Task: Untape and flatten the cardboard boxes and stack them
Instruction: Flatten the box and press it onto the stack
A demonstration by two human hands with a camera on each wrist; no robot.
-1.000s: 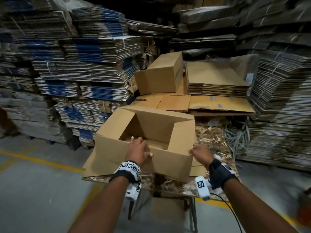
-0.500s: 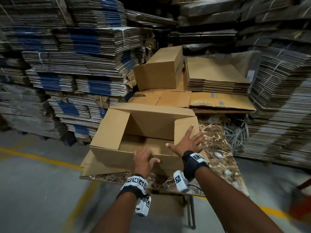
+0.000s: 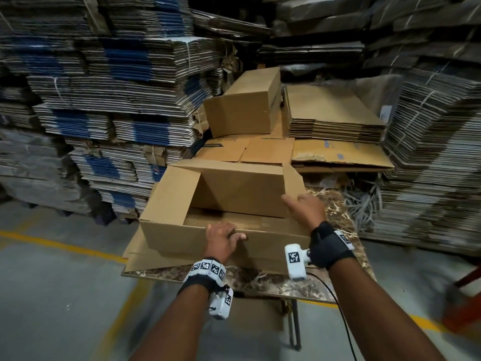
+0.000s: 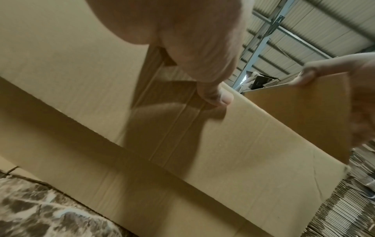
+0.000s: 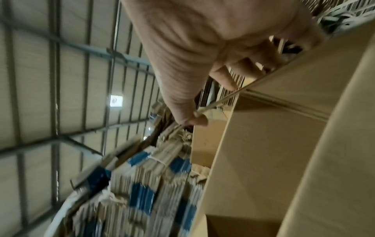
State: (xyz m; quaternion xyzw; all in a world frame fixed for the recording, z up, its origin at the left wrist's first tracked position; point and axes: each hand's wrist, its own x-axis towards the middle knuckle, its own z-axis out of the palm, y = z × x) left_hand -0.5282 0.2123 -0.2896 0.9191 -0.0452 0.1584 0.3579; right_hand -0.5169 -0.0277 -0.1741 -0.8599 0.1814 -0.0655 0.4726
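An open brown cardboard box [image 3: 234, 188] stands on the marble-patterned table [image 3: 260, 282], its flaps spread outward. My left hand [image 3: 223, 237] grips the top edge of the near wall, fingers curled inside; in the left wrist view the thumb [image 4: 215, 96] presses the wall's outside. My right hand [image 3: 305, 208] holds the upright right flap [image 3: 294, 181]. In the right wrist view its fingers [image 5: 243, 72] hook over the flap's edge, with the thumb [image 5: 192, 118] on the near side. No tape shows on the box.
Behind the table, a closed box [image 3: 244, 105] sits on flat cardboard sheets [image 3: 260, 152], next to a stack of flattened boxes [image 3: 333, 115]. Tall bundles of flattened cardboard [image 3: 117, 87] wall in the left and right. Loose strapping [image 3: 361, 201] lies at the table's right. The floor has yellow lines [image 3: 59, 246].
My right hand left the box's right outer corner, passed spread open over the box, and now holds the right flap. The left hand kept its grip on the near wall.
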